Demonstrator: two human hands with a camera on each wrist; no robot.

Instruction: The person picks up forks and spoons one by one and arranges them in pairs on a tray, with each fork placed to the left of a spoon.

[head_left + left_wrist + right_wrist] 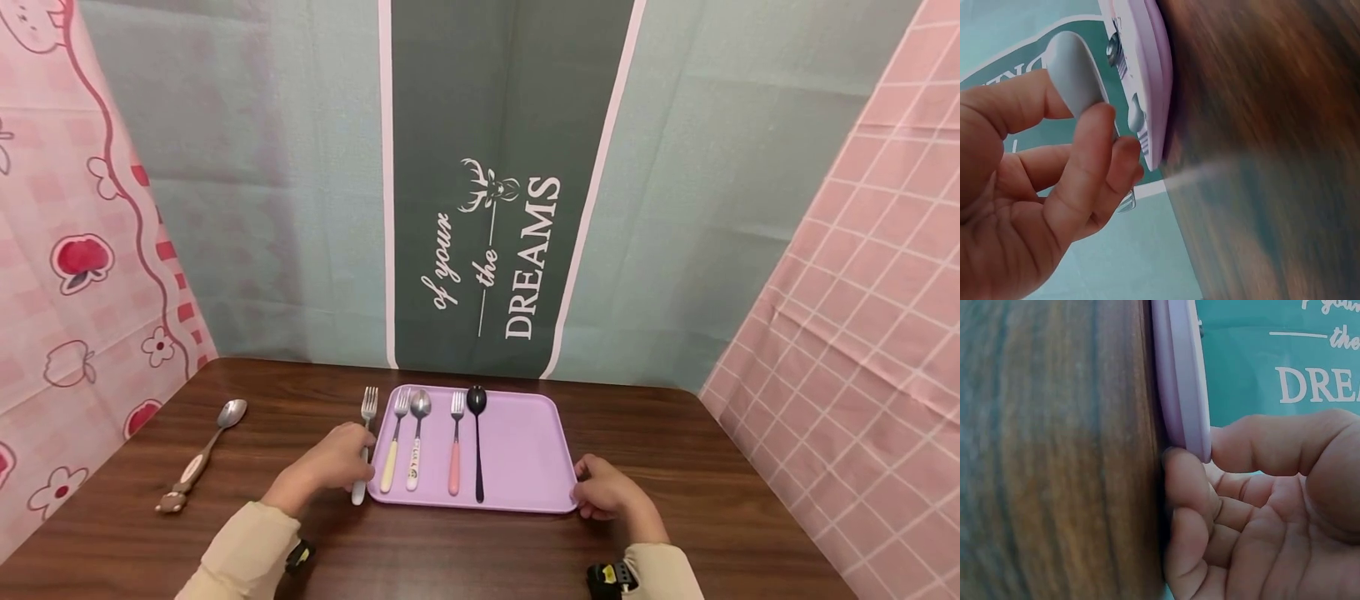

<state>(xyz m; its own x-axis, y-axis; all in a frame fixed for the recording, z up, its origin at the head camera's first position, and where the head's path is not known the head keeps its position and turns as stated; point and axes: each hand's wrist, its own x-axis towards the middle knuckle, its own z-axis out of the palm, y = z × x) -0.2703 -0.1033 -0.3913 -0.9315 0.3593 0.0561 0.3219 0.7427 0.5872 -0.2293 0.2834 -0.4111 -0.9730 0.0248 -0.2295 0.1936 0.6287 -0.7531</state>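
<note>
My left hand (347,457) pinches a fork (369,404) by its pale handle (1074,72), between thumb and fingers. The fork is upright in the head view, just left of the lilac tray (525,450). My right hand (602,487) grips the tray's right rim near the front corner; in the right wrist view the thumb lies on one side of the rim (1185,381) and curled fingers on the other. On the tray lie a yellow-handled fork (392,454), a spoon with a patterned white handle (415,454), a pink-handled fork (454,458) and a long black spoon (478,450).
A spoon with a brown bear-ended handle (197,467) lies on the wooden table (450,554) at the far left. Hanging cloths surround the table: a green one with lettering (510,125) behind, pink ones (862,333) at the sides.
</note>
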